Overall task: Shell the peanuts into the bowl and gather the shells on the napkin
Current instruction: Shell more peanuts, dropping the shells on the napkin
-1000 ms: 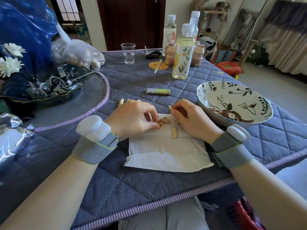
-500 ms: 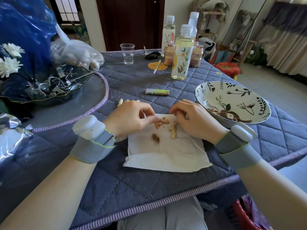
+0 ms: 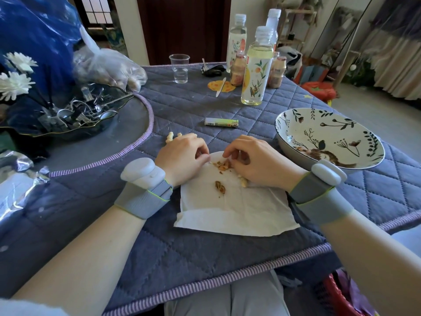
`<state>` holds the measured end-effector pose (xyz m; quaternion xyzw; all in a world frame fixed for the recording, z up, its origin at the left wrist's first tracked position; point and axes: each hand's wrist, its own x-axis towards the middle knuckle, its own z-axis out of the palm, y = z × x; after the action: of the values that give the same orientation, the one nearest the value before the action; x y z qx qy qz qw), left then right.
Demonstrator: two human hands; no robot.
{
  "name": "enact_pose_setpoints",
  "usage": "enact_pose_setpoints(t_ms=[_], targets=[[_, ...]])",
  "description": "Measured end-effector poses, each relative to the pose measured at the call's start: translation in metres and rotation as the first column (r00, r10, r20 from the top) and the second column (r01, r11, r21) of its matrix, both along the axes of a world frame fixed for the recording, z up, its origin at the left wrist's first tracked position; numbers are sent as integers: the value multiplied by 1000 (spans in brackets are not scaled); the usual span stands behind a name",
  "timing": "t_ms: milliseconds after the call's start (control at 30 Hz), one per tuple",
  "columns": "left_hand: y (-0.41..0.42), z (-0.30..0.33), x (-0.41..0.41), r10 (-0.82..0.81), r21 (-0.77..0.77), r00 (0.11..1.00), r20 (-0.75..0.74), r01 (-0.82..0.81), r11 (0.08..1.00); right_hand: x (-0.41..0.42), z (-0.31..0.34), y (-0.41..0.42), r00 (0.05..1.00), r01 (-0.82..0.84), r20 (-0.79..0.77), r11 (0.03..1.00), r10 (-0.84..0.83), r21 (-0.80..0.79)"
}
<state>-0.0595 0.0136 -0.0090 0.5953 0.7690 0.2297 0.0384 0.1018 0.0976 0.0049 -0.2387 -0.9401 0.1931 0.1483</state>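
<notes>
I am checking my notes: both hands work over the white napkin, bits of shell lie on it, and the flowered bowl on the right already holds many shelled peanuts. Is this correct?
Not quite. The head view shows the bowl with only its painted pattern inside; no peanuts are visible in it. The rest holds: the left hand and right hand work over the napkin, and bits of shell lie on it.

Both hands (image 3: 227, 160) rest curled over napkin (image 3: 234, 210) (brown shell bits (image 3: 222, 165) between them).
</notes>
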Motion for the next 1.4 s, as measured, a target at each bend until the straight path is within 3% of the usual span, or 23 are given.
enact_pose_setpoints(t_ms=[200, 467, 600, 700, 800, 933, 1000, 1200, 1400], targets=[[1, -3, 0, 41, 103, 999, 18, -43, 994, -2, -1, -4, 997, -8, 73, 1000, 8, 1], [1, -4, -2, 54, 86, 997, 52, -58, 995, -9, -1, -3, 991, 2, 135, 1000, -3, 11], [-3, 3, -3, -20, 172, 995, 95, 3, 985, -7, -2, -1, 998, 27, 56, 1000, -26, -11], [-3, 5, 3, -140, 202, 988, 63, 125, 971, -3, -2, 0, 986, 120, -110, 992, -124, -49], [-2, 0, 8, -242, 141, 970, 14, 237, 961, 0, -1, 4, 933, 194, -261, 958, -247, -212], [0, -4, 12, -281, 68, 959, -28, 282, 957, 5, 2, 8, 910, 161, -297, 908, -288, -386], [0, -4, 13, -278, 65, 960, -31, 279, 958, 6, 0, 8, 932, 168, -248, 922, -263, -349], [1, -3, 13, -284, 96, 958, -24, 285, 954, 1, -2, 4, 988, 148, -26, 988, -149, -39], [1, -2, 8, -255, 137, 964, 71, 243, 960, -4, 0, 4, 979, 80, 179, 992, -95, 93]])
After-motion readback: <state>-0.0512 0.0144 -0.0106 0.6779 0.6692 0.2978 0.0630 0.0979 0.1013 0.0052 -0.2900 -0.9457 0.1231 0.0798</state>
